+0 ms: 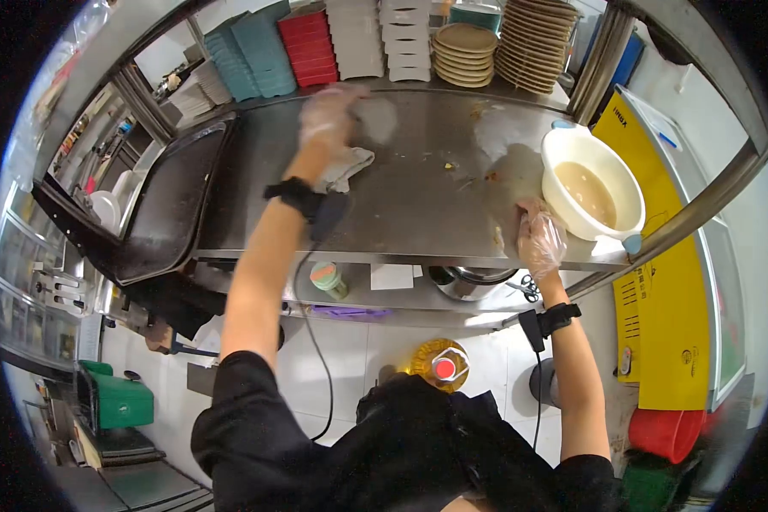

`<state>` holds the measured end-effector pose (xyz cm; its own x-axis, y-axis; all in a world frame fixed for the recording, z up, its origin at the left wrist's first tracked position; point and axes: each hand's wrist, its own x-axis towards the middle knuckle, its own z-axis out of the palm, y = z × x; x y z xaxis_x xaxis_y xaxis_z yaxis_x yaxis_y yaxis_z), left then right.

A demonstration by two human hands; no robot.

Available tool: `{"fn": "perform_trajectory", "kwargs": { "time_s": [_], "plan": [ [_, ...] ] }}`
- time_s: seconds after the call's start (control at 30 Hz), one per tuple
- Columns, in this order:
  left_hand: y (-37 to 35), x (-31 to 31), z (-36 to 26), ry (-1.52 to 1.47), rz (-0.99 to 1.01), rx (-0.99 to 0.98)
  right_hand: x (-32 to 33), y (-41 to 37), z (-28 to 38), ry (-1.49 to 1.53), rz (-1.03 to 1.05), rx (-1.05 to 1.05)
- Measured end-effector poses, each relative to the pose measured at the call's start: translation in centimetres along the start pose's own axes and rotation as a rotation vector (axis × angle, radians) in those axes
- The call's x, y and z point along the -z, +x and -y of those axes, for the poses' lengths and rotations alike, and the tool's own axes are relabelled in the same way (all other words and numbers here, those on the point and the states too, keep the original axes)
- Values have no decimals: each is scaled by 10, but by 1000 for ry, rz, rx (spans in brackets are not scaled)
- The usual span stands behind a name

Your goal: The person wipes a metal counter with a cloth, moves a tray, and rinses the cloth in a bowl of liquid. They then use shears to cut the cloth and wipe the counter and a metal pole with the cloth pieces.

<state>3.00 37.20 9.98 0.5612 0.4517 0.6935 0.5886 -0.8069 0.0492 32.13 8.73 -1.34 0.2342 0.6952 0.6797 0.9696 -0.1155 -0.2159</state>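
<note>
My left hand, in a clear plastic glove, is blurred by motion over the left part of the steel table. Its fingers are too smeared to read. Just below it, near the wrist, a crumpled white cloth lies on the steel. My right hand, also in a clear glove, is at the table's front right edge, beside a white basin of cloudy brownish liquid. Its fingers look bent, but whether they grip anything is hidden. Small food scraps and wet patches are on the tabletop.
Stacked teal, red and white trays and brown plates line the back. A black tray is at the left. Steel posts frame the table. Below are a pot, a green cup and an oil bottle.
</note>
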Motion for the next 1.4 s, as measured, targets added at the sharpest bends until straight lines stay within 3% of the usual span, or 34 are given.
{"fn": "perform_trajectory", "kwargs": {
  "time_s": [0.1, 0.2, 0.23, 0.33, 0.4, 0.47, 0.53, 0.6, 0.67, 0.7, 0.8, 0.83, 0.9, 0.97, 1.07, 1.13, 1.17, 1.23, 1.27, 1.3, 1.4],
  "plan": [
    [-30, 43, 58, 162, 116, 229, -2, -3, -4, -15, 30, -18],
    [-59, 70, 72, 277, 431, 420, 0, -2, 0, -17, 25, -7],
    [-67, 62, 81, 418, 519, 353, 1, 0, 1, -13, 19, 1],
    [-89, 31, 97, -158, 359, 576, -2, -4, -1, -34, -54, 23],
    [-78, 48, 39, 31, 490, 136, -6, -6, -3, -40, -39, 9],
    [-79, 41, 15, -83, 546, 119, -3, -4, -4, -37, -35, 20],
    [-79, 28, 3, 23, 656, 297, 1, -3, 0, 7, -65, 40],
    [-87, -17, 40, 40, 693, 242, -3, -5, 0, -53, -56, 6],
    [-68, -20, 28, 63, 733, 188, 2, -1, 3, -34, -5, -24],
    [-58, -28, 18, -172, 783, 230, 3, 2, 5, -9, -27, -24],
    [-23, -27, -60, -219, 716, 56, 0, 1, 6, -5, -64, -42],
    [-14, -38, -83, -91, 655, -99, 0, 0, 7, -13, -105, -23],
    [8, -50, -130, -390, 820, -11, -7, -5, 0, -61, -179, 4],
    [15, -79, -156, -491, 681, -434, -13, -9, -2, -103, -185, -21],
    [15, -95, -206, -356, 605, -420, -13, -8, -3, -118, -231, -21],
    [25, -92, -201, -354, 685, -391, -10, -12, -3, -64, -19, -181],
    [31, -88, -193, -345, 767, -352, -9, -12, -4, -70, -21, -185],
    [22, -141, -124, -491, 480, -336, -7, -8, -6, -38, 61, -154],
    [24, -148, -92, -282, 317, -505, -10, -9, -8, -50, 62, -133],
    [34, -122, -84, -445, 553, -84, -14, -10, -11, -63, 62, -113],
    [29, -109, -6, -215, 543, 175, -18, -9, -9, -96, -164, -20]
  ]
}}
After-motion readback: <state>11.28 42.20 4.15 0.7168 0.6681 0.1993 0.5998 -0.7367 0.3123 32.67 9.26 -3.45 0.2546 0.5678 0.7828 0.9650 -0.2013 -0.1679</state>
